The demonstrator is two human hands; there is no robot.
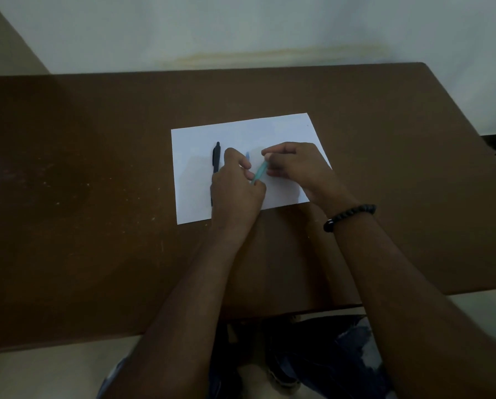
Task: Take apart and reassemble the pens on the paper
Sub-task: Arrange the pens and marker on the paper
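Holding a teal pen [260, 170] between both hands over the white paper [281, 133] on the brown table [97, 168].

The left hand [236, 191] pinches the pen's near end with curled fingers, and the right hand [291, 165] grips its far end; the translucent teal barrel slants between them. A black pen [216, 159] with a clip lies flat on the sheet's left part, beside the left hand. A pale blue piece [247, 155] shows behind the left fingers, too hidden to identify. A black bead bracelet [349, 216] circles the right wrist.

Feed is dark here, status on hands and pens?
Left hand and right hand both grip teal pen. Black pen untouched on paper. Nothing in the way.
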